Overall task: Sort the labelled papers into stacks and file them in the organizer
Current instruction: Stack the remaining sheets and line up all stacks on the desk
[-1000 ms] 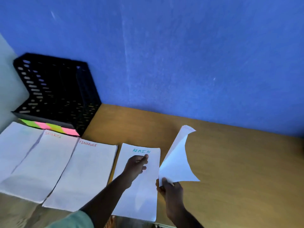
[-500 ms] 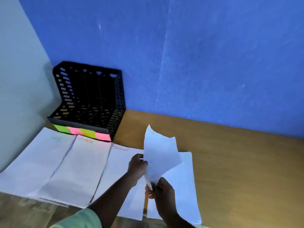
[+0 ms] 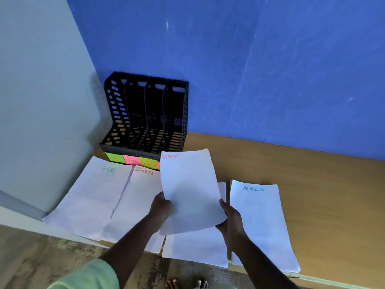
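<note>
— While the left hand (image 3: 161,207) and right hand (image 3: 230,217) grip its side edges, where is the white FINANCE-labelled paper sheet (image 3: 189,190)?
— Raised above the white sheet (image 3: 195,249) on the brown wooden table (image 3: 312,184).

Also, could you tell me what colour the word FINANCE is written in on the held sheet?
Red, at the top of the held sheet, clearest in the head view.
</note>
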Tool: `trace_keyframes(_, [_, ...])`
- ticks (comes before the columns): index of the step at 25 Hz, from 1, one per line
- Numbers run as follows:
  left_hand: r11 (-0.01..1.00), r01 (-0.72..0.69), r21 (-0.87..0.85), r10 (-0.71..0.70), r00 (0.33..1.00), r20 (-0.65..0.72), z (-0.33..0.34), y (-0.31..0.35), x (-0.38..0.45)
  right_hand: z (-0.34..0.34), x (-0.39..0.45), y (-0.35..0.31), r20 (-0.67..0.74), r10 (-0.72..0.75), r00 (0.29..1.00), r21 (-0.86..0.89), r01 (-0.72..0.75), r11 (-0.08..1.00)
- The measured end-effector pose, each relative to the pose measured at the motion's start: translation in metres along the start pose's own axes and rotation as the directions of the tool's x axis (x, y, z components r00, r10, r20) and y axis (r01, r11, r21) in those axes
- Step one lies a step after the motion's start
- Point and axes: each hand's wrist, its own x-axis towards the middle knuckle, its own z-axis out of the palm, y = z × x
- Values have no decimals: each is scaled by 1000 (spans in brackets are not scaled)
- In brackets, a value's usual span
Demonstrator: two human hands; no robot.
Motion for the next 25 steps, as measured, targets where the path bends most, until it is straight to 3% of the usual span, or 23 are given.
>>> trace_keyframes(3, [998,24,60,-23,1000,-22,-20,-12,0,4,17,-4,67,55,996,-187,-42,982])
trace_keyframes(6, [984,33,174,-28,999,-29,-36,-27,0,13,29,15,93,1,996,-447,41,893])
trace_keyframes(9, [971,45,234,2,981,-195,-47,-54,3,18,29,51,106,14,994,-620,56,783])
trace_keyframes(11, [961,64,269,0,973,-232,-50,-66,3,13,30,75,104,44,994,-689,40,724])
trace_keyframes(14, [941,69,330,-19,988,-153,-47,-73,7,7,29,85,34,9,999,-745,19,667])
trace_keyframes(17, [922,-32,385,37,999,-6,-42,-64,14,3,35,78,-108,-93,990,-750,-20,661])
trace_keyframes(22, [926,-153,345,69,968,243,-34,-55,29,-9,43,58,-389,-234,891,-743,-153,652])
trace_keyframes(25, [898,-242,369,115,936,333,-26,-49,37,-10,48,41,-408,-325,853,-810,-174,560])
